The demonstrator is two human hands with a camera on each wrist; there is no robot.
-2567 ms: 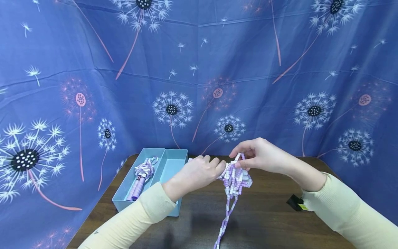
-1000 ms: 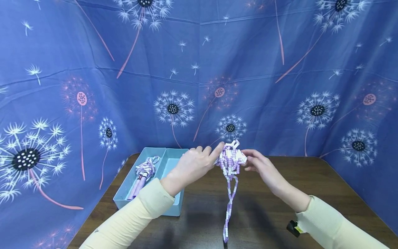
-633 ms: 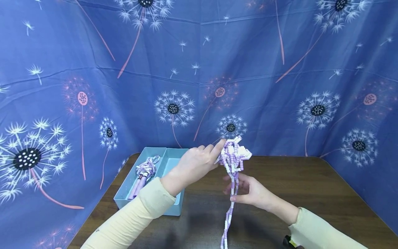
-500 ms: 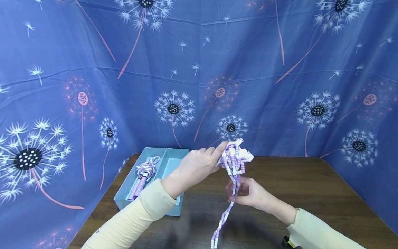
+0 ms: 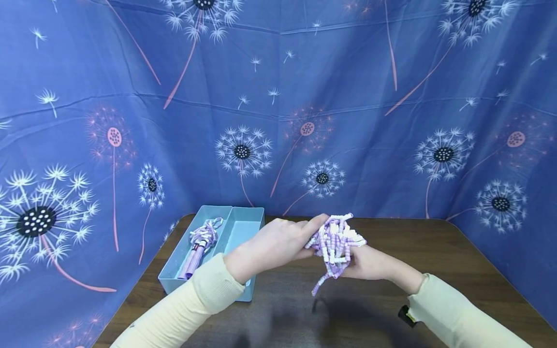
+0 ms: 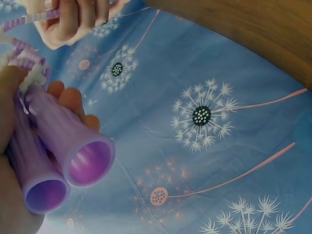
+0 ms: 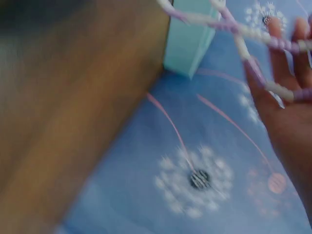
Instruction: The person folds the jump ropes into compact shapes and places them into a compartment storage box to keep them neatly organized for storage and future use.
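A purple-and-white beaded jump rope (image 5: 332, 244) is bundled between both hands above the table. My left hand (image 5: 278, 241) grips its two purple handles (image 6: 68, 131) side by side, hollow ends facing the left wrist camera. My right hand (image 5: 370, 262) is under and behind the bundle in the head view, partly hidden by beads. In the left wrist view its fingers (image 6: 73, 22) curl round a beaded strand. Two strands cross its palm in the right wrist view. A short beaded tail (image 5: 321, 285) dangles below the bundle.
A light-blue two-part box (image 5: 226, 232) stands left on the dark wooden table (image 5: 409, 251). A second purple jump rope (image 5: 204, 237) lies in its left compartment. Behind hangs a blue dandelion-print cloth (image 5: 374, 159). A small black device (image 5: 406, 316) sits at my right cuff.
My right hand went from beside the bundle down to the hanging strands, then up beneath the bundle. The long tail is now gathered up and short. The bundle sits slightly lower and further right.
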